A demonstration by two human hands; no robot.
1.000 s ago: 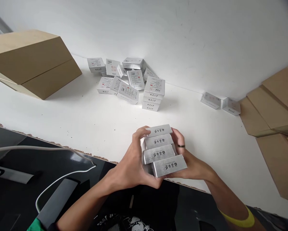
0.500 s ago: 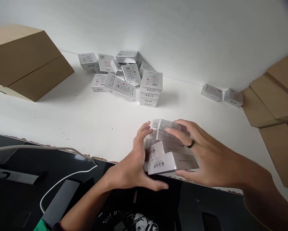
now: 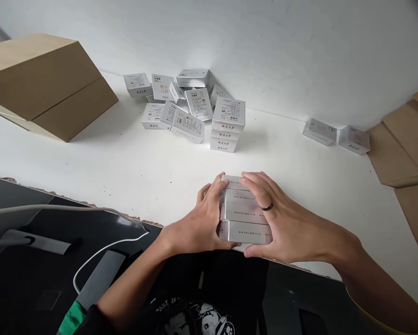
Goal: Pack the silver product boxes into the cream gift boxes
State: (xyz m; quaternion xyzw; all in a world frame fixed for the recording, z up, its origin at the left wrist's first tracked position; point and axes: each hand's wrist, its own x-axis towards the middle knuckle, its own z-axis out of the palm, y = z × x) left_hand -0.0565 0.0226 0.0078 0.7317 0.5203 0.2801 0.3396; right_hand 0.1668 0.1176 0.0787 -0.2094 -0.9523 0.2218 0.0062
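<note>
Near the front edge of the white table, several small silver-white boxes stand pressed together in a row. My left hand is wrapped round their left end, with the thumb at the near side and fingertips at the far side. My right hand, with a dark ring, grips the right end in the same way. Behind them rises a neat stack of similar boxes. A loose pile of boxes lies left of that stack, some tilted on one another.
A large cardboard box sits at the back left. Two small boxes lie at the right, beside more cardboard. A white cable hangs at the table's front left edge.
The boxes between my hands were uneven and angled; now they are aligned in a row. My left hand has closed in against their left end. The view has shifted slightly.
</note>
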